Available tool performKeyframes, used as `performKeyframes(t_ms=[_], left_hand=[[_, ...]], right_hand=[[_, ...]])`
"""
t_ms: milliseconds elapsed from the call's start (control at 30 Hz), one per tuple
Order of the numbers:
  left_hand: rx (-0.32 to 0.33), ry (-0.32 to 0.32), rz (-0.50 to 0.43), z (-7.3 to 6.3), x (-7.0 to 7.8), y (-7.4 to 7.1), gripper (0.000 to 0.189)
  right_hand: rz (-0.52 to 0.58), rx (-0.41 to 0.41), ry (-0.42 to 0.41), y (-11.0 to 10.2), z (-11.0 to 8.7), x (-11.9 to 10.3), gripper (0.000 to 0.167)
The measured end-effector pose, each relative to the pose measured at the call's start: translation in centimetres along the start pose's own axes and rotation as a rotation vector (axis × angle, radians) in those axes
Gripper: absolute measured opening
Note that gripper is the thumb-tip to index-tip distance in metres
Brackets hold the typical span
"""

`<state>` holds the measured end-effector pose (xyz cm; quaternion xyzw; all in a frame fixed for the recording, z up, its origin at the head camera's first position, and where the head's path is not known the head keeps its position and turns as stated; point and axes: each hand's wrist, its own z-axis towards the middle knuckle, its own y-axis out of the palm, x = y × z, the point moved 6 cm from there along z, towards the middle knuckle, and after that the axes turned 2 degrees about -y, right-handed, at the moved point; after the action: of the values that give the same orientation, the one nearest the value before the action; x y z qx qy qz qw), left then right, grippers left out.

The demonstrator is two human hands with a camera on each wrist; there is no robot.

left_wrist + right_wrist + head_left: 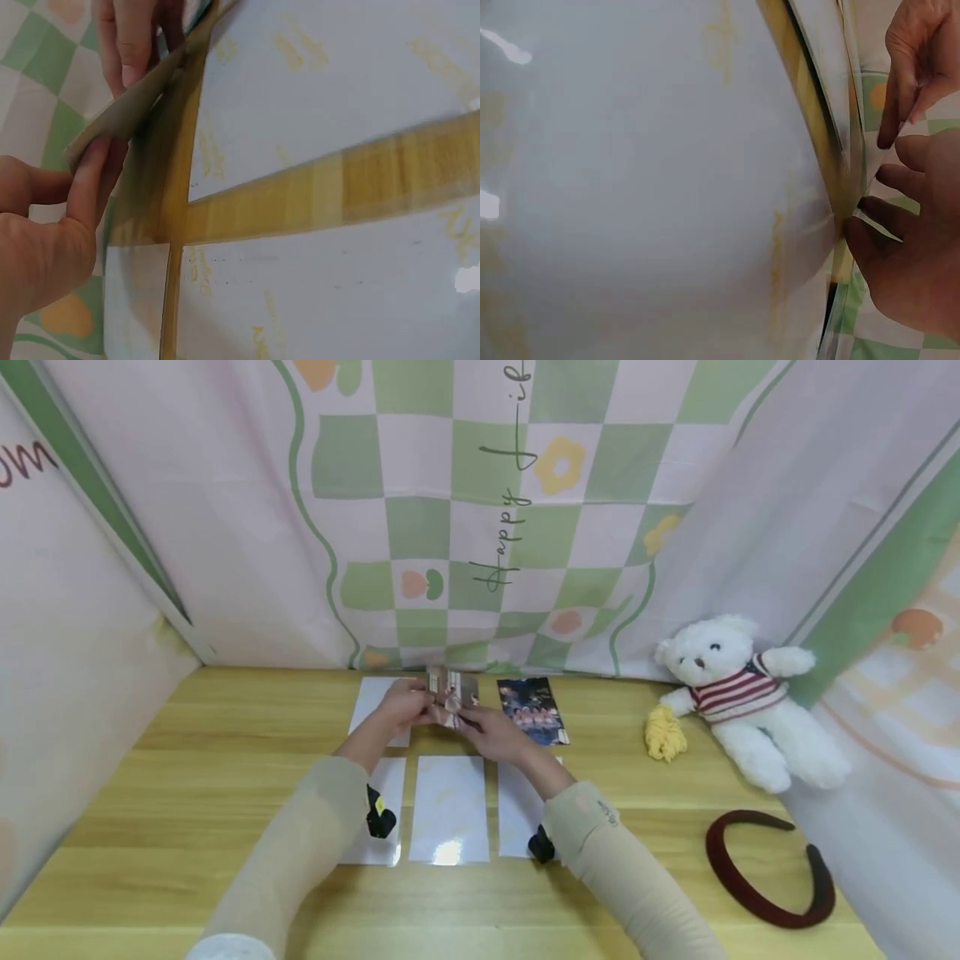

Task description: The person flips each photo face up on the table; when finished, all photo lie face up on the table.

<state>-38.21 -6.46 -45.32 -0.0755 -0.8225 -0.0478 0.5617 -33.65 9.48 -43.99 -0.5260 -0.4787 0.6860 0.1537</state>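
Observation:
A photo print [452, 689] is held up over the back row of cards, its picture side towards the head camera. My left hand [405, 703] pinches its left edge between thumb and fingers. At the opposite edge my right hand [497, 735] grips it as well. The left wrist view shows the print [124, 112] tilted and almost edge-on between both hands. White-backed cards lie around it: one at back left [366, 700], and a front row whose middle card [448, 802] shows whole. A dark picture card [534, 710] lies face up at back right.
To the right sits a white teddy bear [738, 693] in a striped top, with a yellow yarn bundle [665, 733] by its paw. A dark red headband [720, 860] lies at the front right. A checked curtain [480, 527] hangs behind the wooden table [225, 777].

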Motion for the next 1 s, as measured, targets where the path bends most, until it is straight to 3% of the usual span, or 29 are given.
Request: performKeyframes(t_ms=[167, 267, 400, 467, 667, 1000], left_hand=[[0.135, 0.047, 0.311, -0.3, 0.4, -0.5, 0.071], [0.193, 0.079, 0.503, -0.6, 0.8, -0.6, 0.052], [0.209, 0.119, 0.683, -0.9, 1.2, -0.3, 0.016], [0.182, 0.131, 0.732, -1.0, 1.3, 0.1, 0.008], [0.093, 0.104, 0.790, -1.4, 1.3, 1.2, 0.025], [0.093, 0.090, 0.965, -1.5, 1.0, 1.9, 0.010]], right_hand=[[-0.082, -0.028, 0.007, -0.2, 0.0, -0.1, 0.045], [-0.105, -0.044, -0.008, -0.2, 0.0, -0.3, 0.045], [-0.148, -0.057, -0.026, -0.2, 0.0, -0.2, 0.044], [-0.184, -0.052, -0.030, -0.2, 0.0, -0.1, 0.042], [-0.266, -0.051, -0.019, -0.2, -0.1, 0.0, 0.041], [-0.317, -0.071, 0.045, 0.0, -0.1, 0.1, 0.042]])
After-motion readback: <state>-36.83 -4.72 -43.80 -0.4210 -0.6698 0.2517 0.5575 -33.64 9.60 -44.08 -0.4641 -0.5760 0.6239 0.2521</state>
